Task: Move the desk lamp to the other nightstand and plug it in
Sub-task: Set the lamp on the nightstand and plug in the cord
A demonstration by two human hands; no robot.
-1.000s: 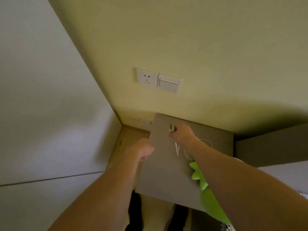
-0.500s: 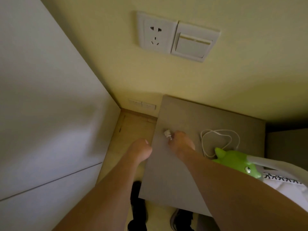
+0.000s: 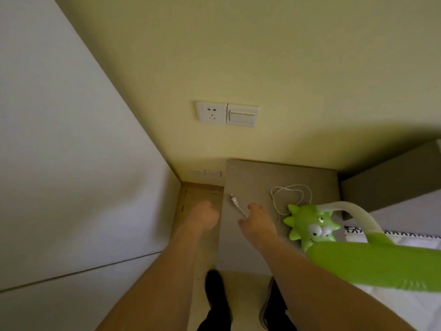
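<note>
Green desk lamp (image 3: 312,229) is stood on right part of grey nightstand (image 3: 253,177), white cord (image 3: 290,195) coiled just beyond it. Plug (image 3: 234,200) is laid on nightstand's left edge, its lead pinched by right hand (image 3: 256,219) fingertips. Left hand (image 3: 205,215) is curled into loose fist, held left of nightstand, nothing gripped. Wall socket (image 3: 211,113) is seen above, unoccupied, beside switch (image 3: 242,115).

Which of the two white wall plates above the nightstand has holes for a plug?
The left plate, the socket, with dark pin holes. The right plate is a plain rocker switch.
</note>
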